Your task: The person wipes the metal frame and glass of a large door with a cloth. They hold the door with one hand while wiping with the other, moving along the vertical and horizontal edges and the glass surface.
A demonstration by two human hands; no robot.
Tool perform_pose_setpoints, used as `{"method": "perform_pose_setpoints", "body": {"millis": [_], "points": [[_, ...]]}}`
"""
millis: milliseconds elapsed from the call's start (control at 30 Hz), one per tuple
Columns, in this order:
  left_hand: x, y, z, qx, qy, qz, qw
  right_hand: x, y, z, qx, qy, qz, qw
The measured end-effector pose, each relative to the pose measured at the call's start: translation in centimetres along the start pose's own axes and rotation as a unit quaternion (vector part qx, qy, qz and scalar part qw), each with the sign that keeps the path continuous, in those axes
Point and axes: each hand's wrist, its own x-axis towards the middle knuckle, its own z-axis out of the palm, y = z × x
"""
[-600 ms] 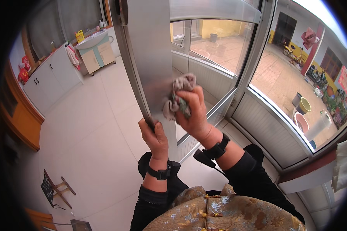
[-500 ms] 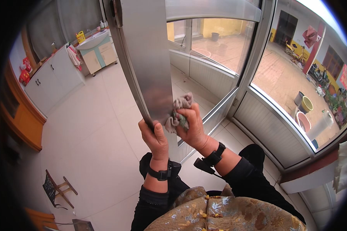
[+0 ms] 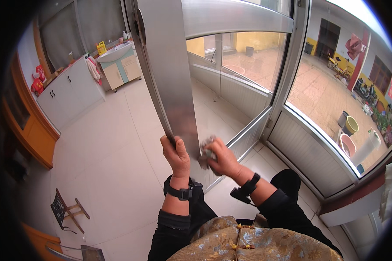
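Observation:
A metal-framed glass door stands ajar in front of me, its edge turned toward me. My left hand grips that edge low down, fingers wrapped round it and the thumb on the near face. In my right hand is a bunched, greyish cloth, pressed against the inner border of the frame beside the glass. The fingers close over the cloth and hide part of it. Black straps circle both wrists. Higher up the door edge sits a dark latch plate.
A washbasin cabinet and a white cupboard stand at the far left. On the tiled floor at lower left is a folding stool. Through the fixed window at right, tubs and plants show in a courtyard.
My right hand and the cloth have moved downward along the door frame. My left hand keeps its grip on the edge. The whole view has shifted slightly.

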Motion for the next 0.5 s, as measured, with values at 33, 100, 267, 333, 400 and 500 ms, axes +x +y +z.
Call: {"method": "perform_pose_setpoints", "body": {"millis": [33, 100, 267, 333, 400, 500], "points": [[0.0, 0.2, 0.0, 0.0, 0.0, 0.0, 1.0, 2.0, -1.7, -2.3, 0.009, 0.043, -0.051, 0.998], [0.1, 0.4, 0.1, 0.002, -0.002, 0.003, 1.0, 6.1, -5.6, -7.5, -0.022, 0.114, -0.166, 0.979], [0.3, 0.4, 0.0, 0.019, -0.006, 0.008, 1.0, 15.6, -14.1, -16.9, -0.113, 0.305, -0.41, 0.852], [0.2, 0.4, 0.0, 0.015, -0.009, 0.005, 1.0, 18.6, -15.6, -17.2, -0.159, 0.324, -0.434, 0.826], [0.0, 0.2, -0.1, 0.012, -0.014, -0.005, 1.0, 20.3, -15.8, -16.5, -0.213, 0.303, -0.426, 0.826], [-0.2, 0.2, -0.3, 0.008, -0.017, -0.031, 0.999, 21.2, -13.5, -17.1, -0.189, 0.297, -0.378, 0.856]]}}
